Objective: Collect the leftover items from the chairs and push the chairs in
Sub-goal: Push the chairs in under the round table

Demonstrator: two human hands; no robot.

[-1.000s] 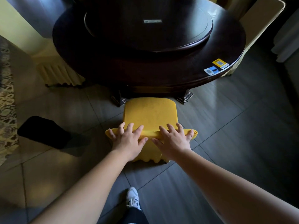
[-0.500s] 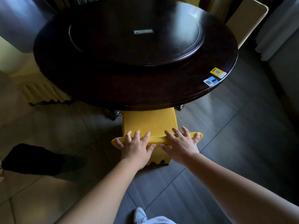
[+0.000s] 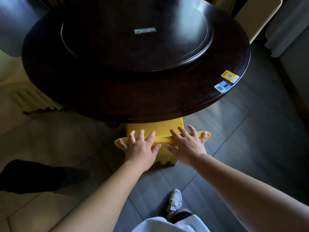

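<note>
A chair in a yellow cover (image 3: pixel 155 129) stands in front of me, its seat mostly under the rim of the dark round table (image 3: pixel 150 106). Only a narrow strip of seat shows, and nothing lies on it. My left hand (image 3: pixel 141 148) presses on the left half of the chair's back top, fingers spread over the edge. On the right half lies my right hand (image 3: pixel 187 146), held the same way. Both arms are stretched out straight.
A dark turntable (image 3: pixel 133 39) sits on the table, with two stickers (image 3: pixel 229 76) near the right rim. Pale-covered chairs stand at the left (image 3: pixel 33 97) and far right (image 3: pixel 257 17). A black object (image 3: pixel 38 176) lies on the floor at left. My shoe (image 3: pixel 174 200) is below.
The yellow chair has slid forward under the table with both hands on its back. Much less of the seat shows now, and I have stepped closer.
</note>
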